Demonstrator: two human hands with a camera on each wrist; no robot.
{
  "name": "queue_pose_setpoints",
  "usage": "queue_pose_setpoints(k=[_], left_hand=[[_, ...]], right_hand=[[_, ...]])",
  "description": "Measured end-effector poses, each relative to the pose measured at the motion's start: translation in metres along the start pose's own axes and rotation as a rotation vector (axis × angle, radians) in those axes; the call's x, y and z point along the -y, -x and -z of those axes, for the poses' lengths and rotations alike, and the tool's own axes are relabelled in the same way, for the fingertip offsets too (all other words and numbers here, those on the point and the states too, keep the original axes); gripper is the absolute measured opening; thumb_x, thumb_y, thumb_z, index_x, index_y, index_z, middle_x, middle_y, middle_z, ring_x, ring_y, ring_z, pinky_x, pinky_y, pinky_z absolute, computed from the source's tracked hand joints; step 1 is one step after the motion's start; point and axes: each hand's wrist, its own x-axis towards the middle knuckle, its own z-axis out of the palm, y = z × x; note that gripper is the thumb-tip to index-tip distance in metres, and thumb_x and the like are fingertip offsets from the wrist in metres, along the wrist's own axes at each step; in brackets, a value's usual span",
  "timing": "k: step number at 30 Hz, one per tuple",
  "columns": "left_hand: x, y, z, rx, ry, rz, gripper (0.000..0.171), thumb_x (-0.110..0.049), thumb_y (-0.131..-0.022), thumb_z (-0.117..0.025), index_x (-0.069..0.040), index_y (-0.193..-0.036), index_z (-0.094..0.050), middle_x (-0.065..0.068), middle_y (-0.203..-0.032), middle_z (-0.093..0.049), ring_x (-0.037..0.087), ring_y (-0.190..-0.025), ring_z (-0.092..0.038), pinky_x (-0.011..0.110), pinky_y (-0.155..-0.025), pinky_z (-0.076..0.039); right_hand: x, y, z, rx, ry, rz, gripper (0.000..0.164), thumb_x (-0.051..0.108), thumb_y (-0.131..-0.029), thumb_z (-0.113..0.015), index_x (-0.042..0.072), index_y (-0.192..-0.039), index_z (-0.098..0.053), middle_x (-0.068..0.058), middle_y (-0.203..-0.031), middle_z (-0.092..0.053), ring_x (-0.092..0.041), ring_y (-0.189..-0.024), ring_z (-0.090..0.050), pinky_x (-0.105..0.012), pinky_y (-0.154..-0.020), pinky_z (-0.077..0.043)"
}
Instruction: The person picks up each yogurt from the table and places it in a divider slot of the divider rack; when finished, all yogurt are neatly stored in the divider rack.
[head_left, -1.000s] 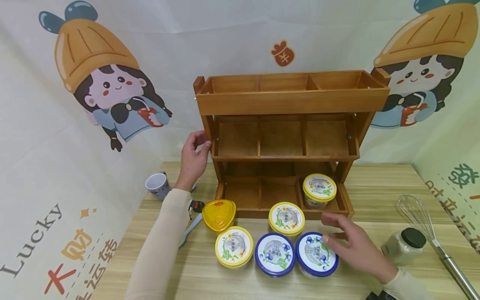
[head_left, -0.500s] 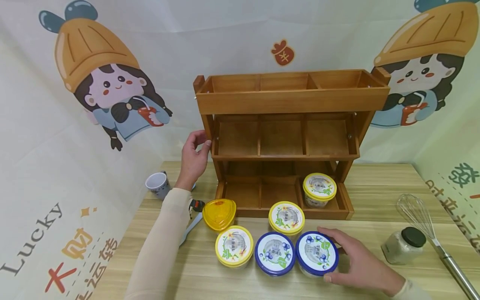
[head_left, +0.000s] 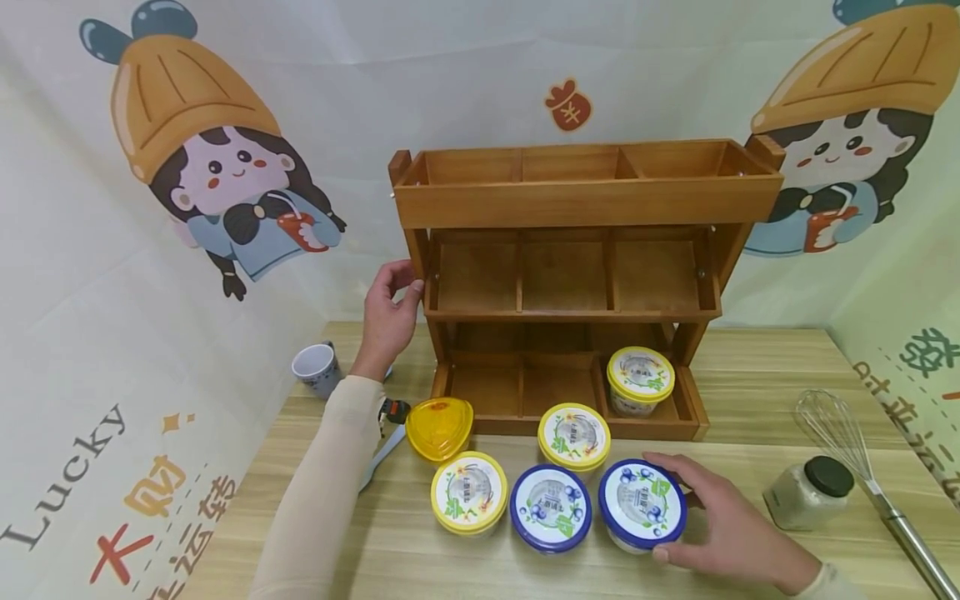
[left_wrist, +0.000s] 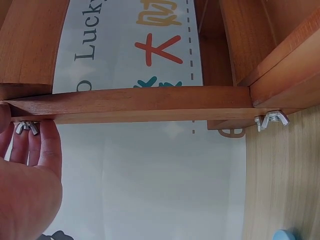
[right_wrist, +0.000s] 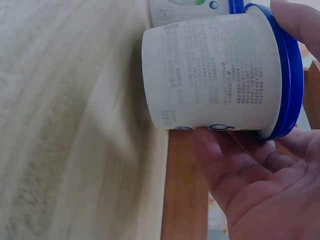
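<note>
Plainly apart, the two hands work at different places: the right hand [head_left: 723,529] grips a white round tub with a blue lid [head_left: 642,505], thumb at its near edge and fingers curled round its far side, the forearm coming in from four o'clock. Stretched well forward, the left hand [head_left: 392,317] touches the left upright of a brown three-tier wooden shelf [head_left: 585,206]; whether its fingers close round the wood, I cannot tell. From the gripped tub, a second blue-lidded white tub [head_left: 551,508] sits just beside it at nine o'clock, with a yellow-lidded white tub [head_left: 468,493] farther that way; another yellow-lidded tub [head_left: 573,435] is between ten and eleven, and a third [head_left: 641,375] stands at twelve in the shelf's bottom right compartment. A clear jar with a black cap [head_left: 810,492] is at three. Only the left wrist view shows a silver wing nut [left_wrist: 27,128] by the left fingers; only the right wrist view shows the gripped tub's side, with its rows of small print.
</note>
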Motion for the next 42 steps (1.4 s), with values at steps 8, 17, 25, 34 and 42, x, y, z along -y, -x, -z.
queue_pose_setpoints(k=[8, 17, 25, 34, 42], left_hand=[[-0.002, 0.000, 0.001, -0.005, 0.004, 0.001, 0.032, -0.013, -0.107, -0.063, -0.002, -0.136, -0.059, 0.019, -0.127, -0.064, 0.029, -0.123, -0.061, 0.051, -0.108, -0.054], [-0.002, 0.000, 0.000, -0.004, 0.009, -0.002, 0.032, -0.013, -0.106, -0.064, -0.001, -0.135, -0.059, 0.020, -0.126, -0.064, 0.029, -0.122, -0.062, 0.053, -0.108, -0.053], [-0.003, 0.001, -0.001, -0.001, -0.008, 0.018, 0.033, -0.015, -0.107, -0.062, -0.002, -0.137, -0.058, 0.019, -0.129, -0.063, 0.029, -0.125, -0.061, 0.052, -0.111, -0.052], [-0.004, 0.001, -0.001, 0.002, -0.005, 0.006, 0.033, -0.015, -0.107, -0.062, -0.001, -0.137, -0.058, 0.019, -0.128, -0.064, 0.028, -0.123, -0.061, 0.051, -0.109, -0.053], [-0.006, 0.002, 0.000, -0.002, 0.012, 0.018, 0.032, -0.014, -0.107, -0.063, -0.002, -0.136, -0.058, 0.019, -0.127, -0.063, 0.029, -0.123, -0.061, 0.051, -0.109, -0.052]], right_hand=[[0.004, -0.006, 0.011, -0.037, -0.021, -0.012, 0.102, 0.027, -0.068, -0.101, 0.009, -0.153, -0.049, -0.009, -0.140, -0.064, 0.000, -0.118, -0.060, -0.030, -0.083, -0.062], [0.009, -0.016, 0.023, -0.112, -0.008, 0.029, 0.107, 0.020, -0.065, -0.102, 0.008, -0.156, -0.048, -0.012, -0.139, -0.064, 0.002, -0.119, -0.058, -0.027, -0.085, -0.061], [0.016, -0.032, 0.031, -0.158, 0.002, -0.060, 0.101, 0.018, -0.072, -0.099, 0.008, -0.157, -0.045, -0.012, -0.139, -0.064, 0.007, -0.117, -0.056, -0.019, -0.089, -0.057], [0.023, -0.053, 0.036, -0.189, 0.013, -0.110, 0.097, 0.021, -0.078, -0.096, 0.009, -0.159, -0.043, -0.010, -0.138, -0.062, 0.002, -0.110, -0.056, -0.019, -0.084, -0.055], [0.020, -0.073, 0.036, -0.230, -0.022, -0.163, 0.096, 0.022, -0.084, -0.092, 0.013, -0.162, -0.037, -0.016, -0.147, -0.057, -0.018, -0.118, -0.060, -0.014, -0.088, -0.054]])
